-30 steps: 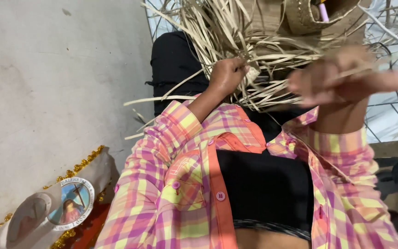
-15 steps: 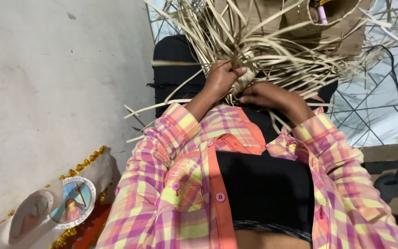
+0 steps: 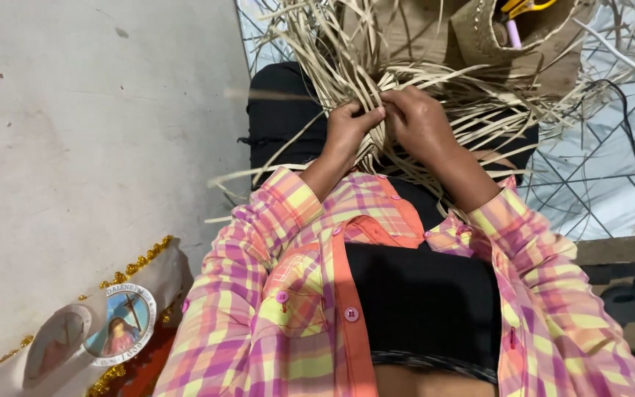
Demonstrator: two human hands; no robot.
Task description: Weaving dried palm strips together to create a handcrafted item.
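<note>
A loose bundle of pale dried straw strips (image 3: 347, 51) lies across my lap, over black trousers. My left hand (image 3: 348, 131) is closed around several of the strips near their crossing point. Right beside it, almost touching, my right hand (image 3: 422, 121) pinches other strips of the same bundle. Both forearms come out of rolled sleeves of a pink, yellow and orange plaid shirt. A woven straw basket (image 3: 479, 37) sits beyond the hands at the top; the strips seem to lead into it.
A grey concrete wall (image 3: 90, 147) fills the left side. At the lower left lies a white cloth with gold trim and a round picture medallion (image 3: 119, 331). Tiled floor with a dark cable (image 3: 619, 132) shows on the right. Yellow-handled scissors (image 3: 519, 7) rest in the basket.
My right hand has come down from the right and closed on the strips beside my left hand. The view has shifted slightly, so the hands sit nearer the centre.
</note>
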